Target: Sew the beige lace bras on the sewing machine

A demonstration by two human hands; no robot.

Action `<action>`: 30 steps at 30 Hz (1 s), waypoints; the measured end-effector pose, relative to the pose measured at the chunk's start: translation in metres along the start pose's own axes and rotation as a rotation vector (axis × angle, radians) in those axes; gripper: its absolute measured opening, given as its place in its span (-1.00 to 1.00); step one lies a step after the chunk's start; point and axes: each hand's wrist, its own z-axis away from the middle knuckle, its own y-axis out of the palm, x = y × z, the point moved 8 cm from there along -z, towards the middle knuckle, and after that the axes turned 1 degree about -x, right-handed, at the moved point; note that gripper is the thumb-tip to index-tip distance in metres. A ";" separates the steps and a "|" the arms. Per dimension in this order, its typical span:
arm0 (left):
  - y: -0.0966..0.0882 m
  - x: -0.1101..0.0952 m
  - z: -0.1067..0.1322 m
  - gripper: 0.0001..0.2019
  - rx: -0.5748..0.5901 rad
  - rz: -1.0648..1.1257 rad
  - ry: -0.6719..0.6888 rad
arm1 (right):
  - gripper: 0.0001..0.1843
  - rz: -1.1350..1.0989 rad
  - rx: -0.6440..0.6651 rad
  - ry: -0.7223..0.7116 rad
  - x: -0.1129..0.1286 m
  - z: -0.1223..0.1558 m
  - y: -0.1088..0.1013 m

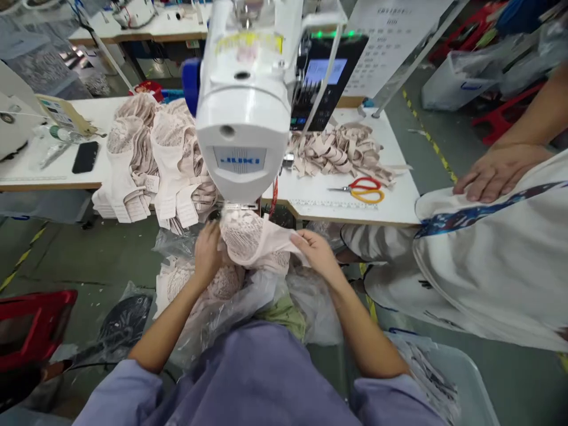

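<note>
A pale pink lace bra (248,236) lies under the head of a white sewing machine (244,112), one lace cup facing up just below the needle area. My right hand (315,251) pinches the bra's side band between thumb and fingers and holds it stretched to the right. At the cup's left edge, my left hand (207,251) is curled on the fabric; its fingertips are smeared by motion and partly hidden. More lace bras (177,278) lie in clear plastic (235,302) over my lap.
Stacks of bras (171,160) lie left of the machine, with a black phone (86,157) beyond. Cut strips (341,148) and red-and-yellow scissors (361,190) lie on the right of the table (394,201). A person (497,236) stands close on my right, above a plastic bin (470,378).
</note>
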 end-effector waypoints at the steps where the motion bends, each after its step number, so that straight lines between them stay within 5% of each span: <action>1: -0.005 -0.004 -0.001 -0.32 -0.037 -0.030 0.006 | -0.52 0.102 -0.021 0.038 -0.014 0.001 -0.014; 3: 0.003 -0.016 0.001 -0.30 -0.047 -0.082 0.047 | -0.51 0.329 -0.046 0.139 -0.047 0.005 -0.043; 6: 0.060 -0.040 0.021 -0.36 0.282 -0.112 0.128 | -0.61 0.554 -0.030 0.256 -0.088 0.014 -0.069; 8: 0.093 -0.049 0.041 -0.32 0.494 -0.114 0.129 | -0.59 0.645 -0.033 0.264 -0.101 0.015 -0.064; 10: 0.099 -0.050 0.053 -0.29 0.538 -0.099 0.106 | -0.36 0.709 -0.010 0.216 -0.106 0.009 -0.035; 13: 0.061 -0.033 0.057 -0.51 0.467 -0.003 0.082 | 0.01 0.732 0.232 0.023 -0.106 -0.005 0.050; 15: 0.017 -0.003 0.061 -0.54 0.377 0.033 -0.010 | 0.13 0.741 0.401 -0.078 -0.105 -0.012 0.102; 17: -0.029 0.035 0.073 -0.56 0.262 -0.032 -0.157 | 0.12 0.741 0.461 -0.114 -0.104 -0.019 0.131; 20: -0.070 0.086 0.108 -0.59 0.182 -0.285 -0.366 | 0.03 0.730 0.428 -0.129 -0.099 -0.029 0.140; 23: -0.064 0.111 0.139 -0.49 0.296 -0.486 -0.448 | -0.02 0.716 0.380 -0.132 -0.095 -0.033 0.134; 26: -0.046 0.107 0.149 -0.52 0.384 -0.519 -0.360 | 0.03 0.697 0.373 -0.124 -0.090 -0.034 0.129; 30: -0.052 0.091 0.149 -0.53 0.378 -0.446 -0.350 | 0.16 0.635 0.358 -0.149 -0.059 -0.030 0.129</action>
